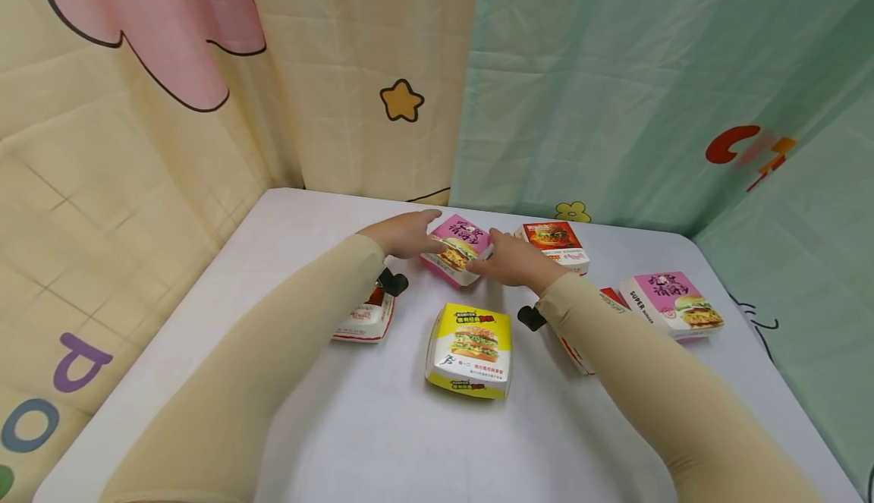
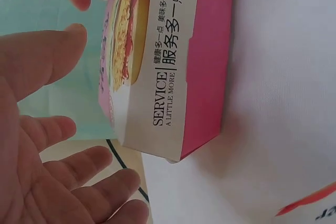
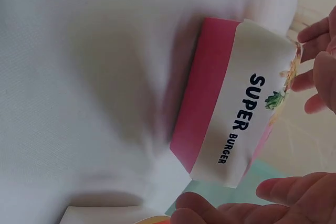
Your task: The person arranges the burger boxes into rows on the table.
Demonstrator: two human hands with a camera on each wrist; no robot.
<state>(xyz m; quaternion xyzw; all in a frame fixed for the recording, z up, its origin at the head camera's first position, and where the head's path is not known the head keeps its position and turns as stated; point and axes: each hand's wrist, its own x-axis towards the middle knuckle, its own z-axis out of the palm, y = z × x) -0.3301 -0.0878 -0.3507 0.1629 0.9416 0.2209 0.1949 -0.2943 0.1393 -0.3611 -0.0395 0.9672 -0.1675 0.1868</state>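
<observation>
A pink-and-white burger box (image 1: 461, 236) with a burger picture on its lid sits toward the back of the table, between both hands. At its left side is my left hand (image 1: 407, 234), fingers spread; the left wrist view shows a gap between them and the box's white side panel (image 2: 168, 66). My right hand (image 1: 517, 262) is at the right side, its thumb near the front right edge and fingers extended. "SUPER BURGER" is printed on the box side (image 3: 244, 108) in the right wrist view.
A yellow burger box (image 1: 473, 347) stands nearer the front. A red-topped box (image 1: 554, 241) is right of my right hand, and another pink box (image 1: 676, 304) lies farther right. My forearms partly cover a red-and-white box (image 1: 365, 322) at left and another box (image 1: 576, 355) at right.
</observation>
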